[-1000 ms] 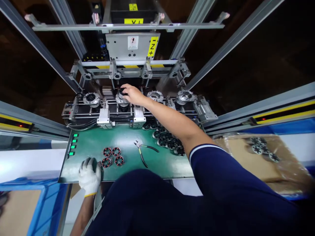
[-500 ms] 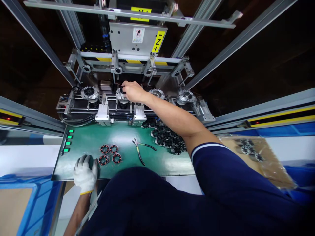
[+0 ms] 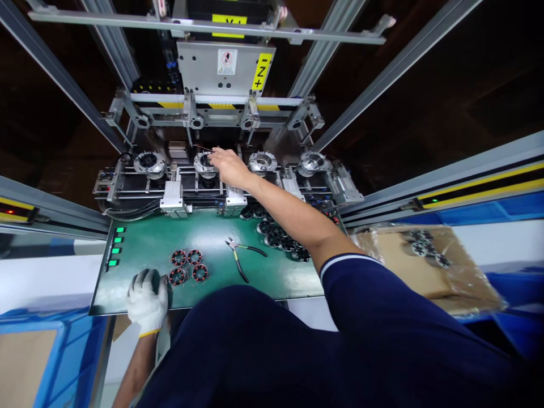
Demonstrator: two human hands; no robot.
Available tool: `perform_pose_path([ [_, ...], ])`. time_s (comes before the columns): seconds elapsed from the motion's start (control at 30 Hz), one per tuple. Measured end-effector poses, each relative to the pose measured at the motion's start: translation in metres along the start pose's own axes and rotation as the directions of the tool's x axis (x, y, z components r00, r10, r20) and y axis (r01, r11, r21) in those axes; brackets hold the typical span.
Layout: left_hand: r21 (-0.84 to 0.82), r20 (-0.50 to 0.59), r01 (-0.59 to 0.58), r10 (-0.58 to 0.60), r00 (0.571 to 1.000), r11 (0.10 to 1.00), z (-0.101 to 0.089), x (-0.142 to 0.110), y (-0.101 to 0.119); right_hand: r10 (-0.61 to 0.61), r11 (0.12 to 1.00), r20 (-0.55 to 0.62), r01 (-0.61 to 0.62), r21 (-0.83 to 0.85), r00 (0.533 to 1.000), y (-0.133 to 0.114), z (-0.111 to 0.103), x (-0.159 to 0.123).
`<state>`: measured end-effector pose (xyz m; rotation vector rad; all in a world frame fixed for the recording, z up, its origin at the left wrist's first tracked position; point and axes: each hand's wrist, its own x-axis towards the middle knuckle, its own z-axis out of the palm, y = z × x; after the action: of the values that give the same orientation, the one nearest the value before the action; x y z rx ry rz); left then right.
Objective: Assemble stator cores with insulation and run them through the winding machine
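Note:
My bare right hand [image 3: 229, 168] is at the second fixture from the left, fingers pinched together at its right rim. A thin reddish wire [image 3: 204, 148] stretches from a hanging needle to these fingertips. In that round metal fixture [image 3: 199, 168] sits a black-toothed motor stator core [image 3: 206, 160], partly covered by the fingers. My left hand [image 3: 147, 300], in a white knit glove, rests on the front left of the green tabletop [image 3: 140, 243] with its thumb apart from the fingers. Just right of it lie several stators wound with copper wire [image 3: 178, 276].
Pliers [image 3: 238, 252] with black-and-yellow handles lie mid-table. Black stator cores [image 3: 276, 235] are heaped under my right forearm. Other round fixtures [image 3: 262, 162] stand in the same row below the machine's needle bar. A cardboard-lined box [image 3: 391, 266] is at the right, a blue bin [image 3: 63, 345] at the left.
My right hand has drawn slightly right and toward me, uncovering more of the stator core in its fixture. The right sensor light went from red to green. My left hand stays put.

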<state>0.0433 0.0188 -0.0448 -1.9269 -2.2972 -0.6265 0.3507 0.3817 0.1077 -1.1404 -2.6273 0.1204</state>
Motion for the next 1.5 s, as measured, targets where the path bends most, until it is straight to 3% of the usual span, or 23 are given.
perform_pose_path([
  [0.07, -0.001, 0.014, 0.023, -0.023, 1.000, 1.000, -0.003, 0.003, 0.003, 0.035, 0.999, -0.011, -0.035, 0.018, 0.999, -0.006, 0.002, -0.013],
  [0.13, 0.000, 0.032, 0.044, -0.044, 0.999, 0.999, -0.007, 0.005, 0.005, 0.050, 0.997, -0.094, -0.044, 0.061, 0.994, -0.020, 0.003, -0.037],
  [0.23, 0.005, 0.064, 0.060, -0.060, 0.996, 0.998, -0.011, 0.007, 0.006, 0.022, 0.992, -0.239, 0.009, 0.129, 0.971, -0.049, 0.007, -0.098],
  [0.3, 0.003, 0.087, 0.062, -0.062, 0.994, 0.998, -0.012, 0.008, 0.005, 0.040, 0.984, -0.234, 0.003, 0.180, 0.971, -0.064, 0.012, -0.152],
  [0.37, 0.006, 0.105, 0.059, -0.059, 0.993, 0.998, -0.013, 0.007, 0.003, 0.243, 0.954, -0.218, -0.192, 0.232, 0.945, -0.069, 0.017, -0.206],
  [0.47, 0.028, 0.118, 0.052, -0.055, 0.991, 0.998, -0.013, 0.006, -0.001, 0.580, 0.811, -0.230, -0.527, 0.253, 0.781, -0.058, 0.024, -0.272],
  [0.53, 0.041, 0.122, 0.045, -0.050, 0.991, 0.998, -0.013, 0.006, -0.003, 0.646, 0.761, -0.201, -0.598, 0.252, 0.736, -0.051, 0.030, -0.299],
  [0.6, 0.055, 0.129, 0.034, -0.040, 0.991, 0.998, -0.014, 0.007, -0.004, 0.652, 0.750, -0.134, -0.609, 0.257, 0.746, -0.051, 0.037, -0.315],
  [0.77, 0.081, 0.126, 0.005, -0.015, 0.992, 0.997, -0.015, 0.010, -0.005, 0.644, 0.740, 0.002, -0.623, 0.256, 0.765, -0.067, 0.052, -0.321],
  [0.9, 0.077, 0.123, -0.001, -0.008, 0.992, 0.997, -0.017, 0.009, -0.004, 0.655, 0.713, 0.048, -0.638, 0.291, 0.754, -0.075, 0.047, -0.315],
  [0.97, 0.074, 0.129, -0.003, -0.006, 0.992, 0.997, -0.017, 0.009, -0.003, 0.695, 0.587, 0.050, -0.606, 0.537, 0.718, -0.080, 0.039, -0.309],
  [1.07, 0.072, 0.138, -0.006, -0.004, 0.990, 0.997, -0.017, 0.009, -0.003, 0.725, 0.210, 0.121, -0.385, 0.899, 0.678, -0.090, 0.026, -0.294],
  [1.13, 0.071, 0.138, -0.007, -0.003, 0.990, 0.997, -0.017, 0.010, -0.003, 0.692, 0.045, 0.189, -0.303, 0.952, 0.697, -0.097, 0.022, -0.281],
  [1.23, 0.066, 0.131, -0.004, -0.005, 0.991, 0.998, -0.017, 0.010, 0.000, 0.640, -0.096, 0.275, -0.280, 0.955, 0.717, -0.105, 0.024, -0.263],
  [1.37, 0.063, 0.122, 0.018, -0.025, 0.992, 0.998, -0.017, 0.010, 0.004, 0.525, -0.169, 0.336, -0.291, 0.942, 0.782, -0.104, 0.019, -0.246],
  [1.5, 0.091, 0.147, 0.016, -0.029, 0.989, 0.996, -0.015, 0.008, 0.004, 0.401, -0.097, 0.319, -0.306, 0.947, 0.859, -0.069, -0.016, -0.219],
])
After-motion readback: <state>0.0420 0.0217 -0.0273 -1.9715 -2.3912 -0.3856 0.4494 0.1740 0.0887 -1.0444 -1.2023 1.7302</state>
